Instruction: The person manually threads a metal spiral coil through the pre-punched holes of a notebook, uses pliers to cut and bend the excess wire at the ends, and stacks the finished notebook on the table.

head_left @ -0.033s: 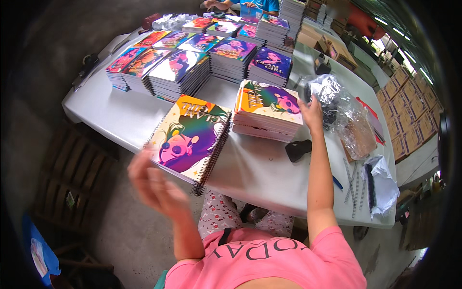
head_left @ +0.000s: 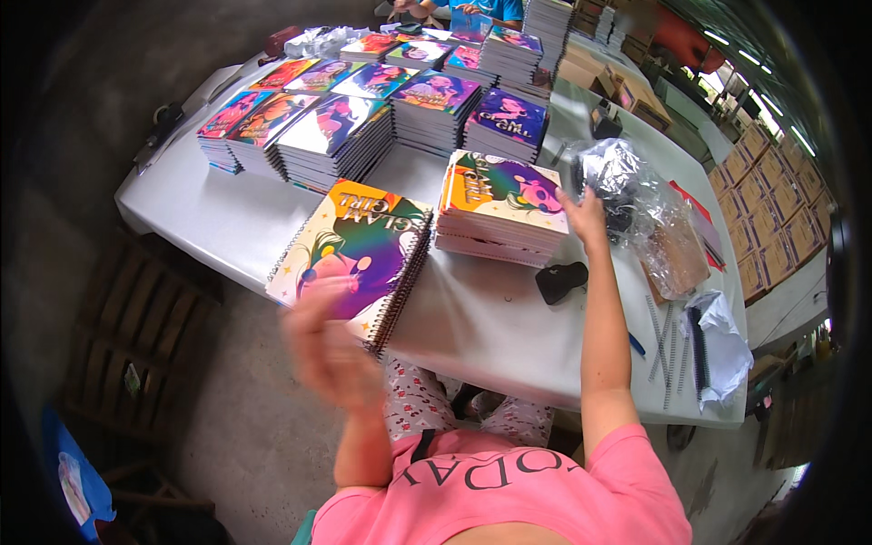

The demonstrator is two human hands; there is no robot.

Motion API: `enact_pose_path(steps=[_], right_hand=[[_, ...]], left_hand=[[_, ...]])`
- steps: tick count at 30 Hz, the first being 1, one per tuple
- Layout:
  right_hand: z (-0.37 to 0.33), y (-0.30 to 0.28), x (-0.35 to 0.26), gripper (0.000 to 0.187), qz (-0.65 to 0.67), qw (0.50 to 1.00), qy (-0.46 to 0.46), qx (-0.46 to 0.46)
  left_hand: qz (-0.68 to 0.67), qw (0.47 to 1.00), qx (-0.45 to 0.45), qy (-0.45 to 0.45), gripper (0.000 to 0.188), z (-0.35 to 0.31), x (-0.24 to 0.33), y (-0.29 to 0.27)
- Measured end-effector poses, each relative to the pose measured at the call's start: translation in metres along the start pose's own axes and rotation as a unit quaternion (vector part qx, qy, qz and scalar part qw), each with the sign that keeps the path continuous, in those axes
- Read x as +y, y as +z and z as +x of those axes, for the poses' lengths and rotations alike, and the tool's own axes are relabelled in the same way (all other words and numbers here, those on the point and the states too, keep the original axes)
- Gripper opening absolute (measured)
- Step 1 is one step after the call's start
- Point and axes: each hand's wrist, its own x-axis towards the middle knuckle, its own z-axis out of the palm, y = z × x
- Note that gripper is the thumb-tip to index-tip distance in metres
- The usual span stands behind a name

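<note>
In front of me lies a short pile of spiral-bound notebooks [head_left: 363, 232] with cream, orange and purple covers, black coils along its right side. My left hand [head_left: 331, 350] is raised over its near left corner, blurred by motion; its fingers look loosely apart and hold nothing I can see. To the right stands a taller stack of matching notebooks [head_left: 501, 213], cover sheets on top. Against the right edge of that stack is my right hand [head_left: 583, 216], thumb at the top cover's corner and fingers apart. A small black object [head_left: 561, 282] lies beside my right forearm.
Several stacks of colourful notebooks [head_left: 331, 127] fill the far side of the white table [head_left: 509, 354]. Clear plastic wrapping [head_left: 627, 186], loose wire coils [head_left: 668, 354] and crumpled white paper [head_left: 722, 350] lie at the right. A co-worker in a blue shirt [head_left: 504, 11] is at the far end.
My left hand has moved right and slightly lower, from beside the near notebook pile to over its near left part. My right hand stays at the taller stack.
</note>
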Motion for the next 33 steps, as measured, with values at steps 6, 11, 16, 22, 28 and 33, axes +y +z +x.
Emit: enact_pose_path(steps=[6, 11, 16, 22, 28, 33], right_hand=[[0.027, -0.001, 0.024, 0.054, 0.194, 0.952, 0.077, -0.222], [-0.014, -0.065, 0.017, 0.036, 0.388, 0.913, -0.033, -0.122], [-0.124, -0.123, 0.012, 0.042, 0.517, 0.853, -0.036, -0.06], [-0.231, -0.074, 0.056, 0.022, 0.531, 0.819, 0.02, -0.215], [-0.229, -0.07, 0.062, 0.029, 0.447, 0.859, 0.02, -0.248], [-0.204, -0.096, 0.06, 0.037, 0.508, 0.756, 0.114, -0.397]], left_hand=[[-0.095, 0.951, -0.279, -0.093, 0.026, -0.048, 0.016, 0.073], [-0.014, 0.958, -0.254, -0.135, 0.044, -0.051, 0.002, 0.064], [0.041, 0.963, -0.221, -0.151, 0.078, -0.062, -0.008, 0.083], [-0.043, 0.873, -0.221, -0.432, 0.077, -0.146, -0.048, 0.079], [0.116, 0.966, -0.216, -0.082, 0.076, -0.127, -0.032, 0.096], [0.239, 0.843, -0.461, 0.138, 0.039, -0.115, 0.005, 0.126]])
